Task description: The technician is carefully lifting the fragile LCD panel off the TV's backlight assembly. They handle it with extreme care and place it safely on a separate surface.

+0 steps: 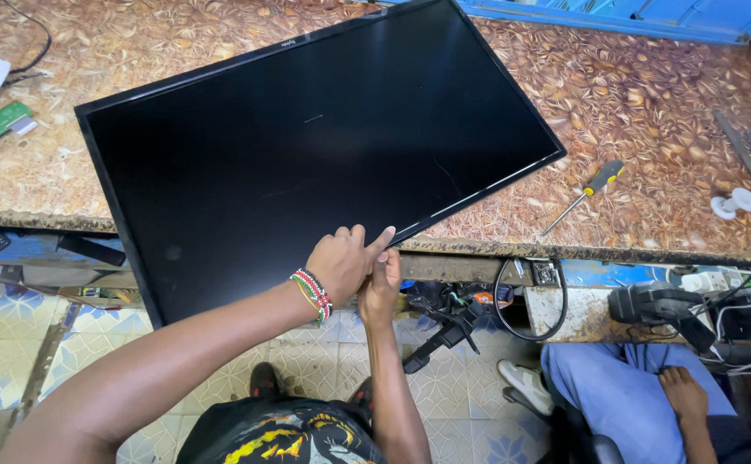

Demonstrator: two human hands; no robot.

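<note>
On workbench point(650, 129), both hands point(360, 268) grip television point(307, 146).

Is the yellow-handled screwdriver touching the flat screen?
Apart. The head view shows bare benchtop between the screwdriver and the flat screen corner.

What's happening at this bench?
A person is working on a flat black TV lying screen-up on a patterned workbench, partly overhanging its near edge. Both hands meet at the TV's near edge: the left hand, with a beaded bracelet, rests on the frame, and the right hand grips just beneath it. A yellow-handled screwdriver lies untouched to the right. Another person sits nearby.
</note>
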